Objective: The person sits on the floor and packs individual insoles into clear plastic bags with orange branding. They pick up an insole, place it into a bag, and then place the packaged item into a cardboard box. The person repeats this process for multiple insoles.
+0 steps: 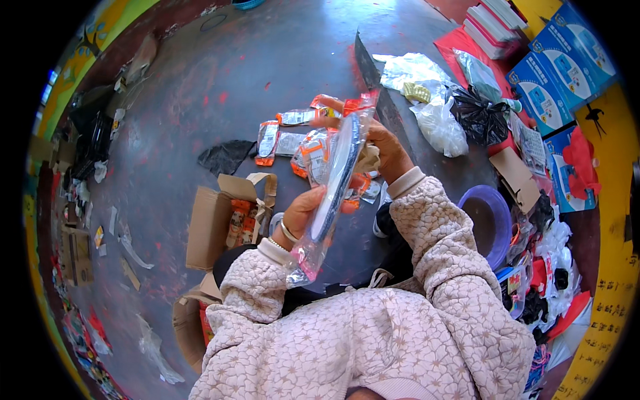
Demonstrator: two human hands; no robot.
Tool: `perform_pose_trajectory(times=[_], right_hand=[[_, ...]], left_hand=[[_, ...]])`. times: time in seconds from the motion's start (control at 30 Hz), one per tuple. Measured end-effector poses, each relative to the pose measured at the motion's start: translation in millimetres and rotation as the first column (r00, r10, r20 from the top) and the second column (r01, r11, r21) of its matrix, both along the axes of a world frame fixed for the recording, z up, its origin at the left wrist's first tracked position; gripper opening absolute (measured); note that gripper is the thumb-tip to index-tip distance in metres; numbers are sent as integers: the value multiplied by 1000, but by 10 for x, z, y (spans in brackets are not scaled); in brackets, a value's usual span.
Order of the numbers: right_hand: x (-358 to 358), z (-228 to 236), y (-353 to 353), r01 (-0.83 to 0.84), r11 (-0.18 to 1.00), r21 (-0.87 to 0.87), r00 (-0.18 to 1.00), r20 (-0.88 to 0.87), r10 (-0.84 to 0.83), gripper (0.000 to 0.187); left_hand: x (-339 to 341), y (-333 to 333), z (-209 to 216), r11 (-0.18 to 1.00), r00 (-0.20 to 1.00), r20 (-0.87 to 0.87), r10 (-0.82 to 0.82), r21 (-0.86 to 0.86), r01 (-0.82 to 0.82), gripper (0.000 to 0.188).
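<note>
In front of my chest I hold a long, flat clear plastic packet [339,177], tilted with its red end up and away from me. Inside is something long, whitish with a dark blue edge; its kind I cannot make out. My left hand [305,215], with a bracelet at the wrist, is closed on the packet's lower half. My right hand [390,150] grips the upper part, some fingers reaching past it on the far side. A crumpled tan piece [369,159] shows by the right palm. Beyond, on the floor, lie several orange-ended packets [268,141].
An open cardboard box [208,230] with orange packets stands left of my knees, another box [189,327] nearer me. A purple basin [501,230] sits at right. White plastic bags [440,123], a black bag [481,117] and blue boxes [567,63] line the right side.
</note>
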State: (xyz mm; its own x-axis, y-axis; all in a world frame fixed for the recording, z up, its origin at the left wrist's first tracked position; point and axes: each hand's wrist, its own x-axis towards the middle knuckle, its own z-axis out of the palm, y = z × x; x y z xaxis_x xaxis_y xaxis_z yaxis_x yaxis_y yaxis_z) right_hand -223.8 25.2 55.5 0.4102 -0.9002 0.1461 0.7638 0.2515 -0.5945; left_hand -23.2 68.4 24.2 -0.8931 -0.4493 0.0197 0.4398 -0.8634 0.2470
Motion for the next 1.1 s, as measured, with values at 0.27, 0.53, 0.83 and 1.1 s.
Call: perform_pose_trajectory(times=[0.27, 0.53, 0.83, 1.1], right_hand=[[-172, 30, -102, 458, 843, 281, 822, -494, -283, 24], [-443, -10, -97, 652, 720, 238, 626, -705, -333, 24], [-709, -142, -140, 750, 654, 103, 464, -787, -408, 8], [-1020, -208, -231, 849, 473, -237, 99, -807, -582, 5]], left_hand=[[-132, -110, -190, 971, 961, 190, -200, -92, 221, 76], [-145, -262, -82, 649, 872, 411, 267, -746, 152, 63], [-60, -188, -127, 940, 870, 493, -7, -295, 175, 65], [-38, -163, -92, 942, 924, 382, 24, -319, 107, 91]])
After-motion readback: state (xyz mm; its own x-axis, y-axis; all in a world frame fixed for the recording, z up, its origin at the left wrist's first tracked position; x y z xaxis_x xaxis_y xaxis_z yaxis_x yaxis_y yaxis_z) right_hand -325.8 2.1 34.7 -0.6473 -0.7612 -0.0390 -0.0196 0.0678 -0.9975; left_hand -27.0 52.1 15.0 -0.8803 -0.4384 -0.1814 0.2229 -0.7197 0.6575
